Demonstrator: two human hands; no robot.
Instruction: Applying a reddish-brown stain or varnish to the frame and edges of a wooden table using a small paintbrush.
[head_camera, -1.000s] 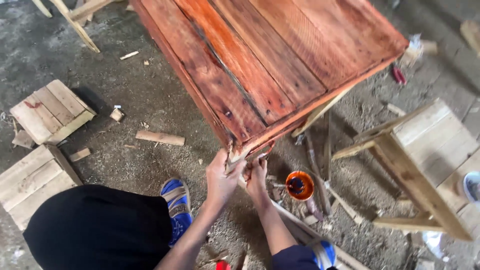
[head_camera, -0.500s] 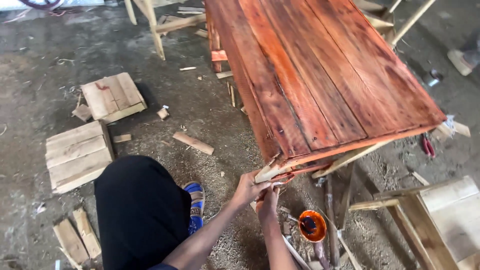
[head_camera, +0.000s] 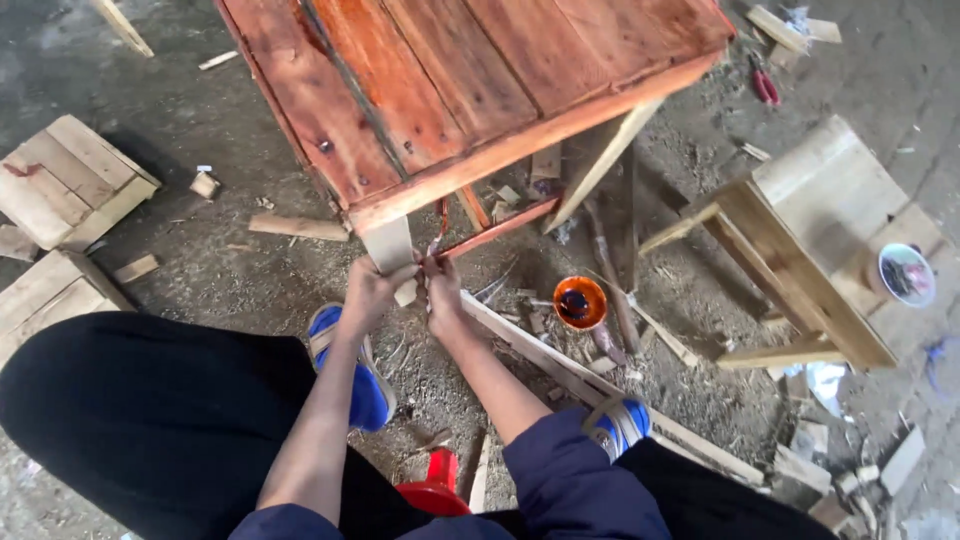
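Table leg (head_camera: 388, 243), pale and unstained, stands at the near corner of the red-stained wooden table (head_camera: 470, 80), directly ahead of you and between your knees. On the far left two pale wooden pallets (head_camera: 65, 180) lie on the dirt floor (head_camera: 200, 260), well apart from your arms. Your left hand (head_camera: 372, 290) is curled closed around the lower part of the leg, fingers wrapped on its near face. Just beside it, your right hand (head_camera: 441, 288) is closed as well, pinching a thin brush handle (head_camera: 437, 232) that rises toward the stained rail under the tabletop; the brush tip is too small to make out. The two hands nearly touch. Further right, an orange cup of stain (head_camera: 580, 302) sits on the floor near your right forearm. At the far right stands an unpainted wooden stool (head_camera: 800, 240).
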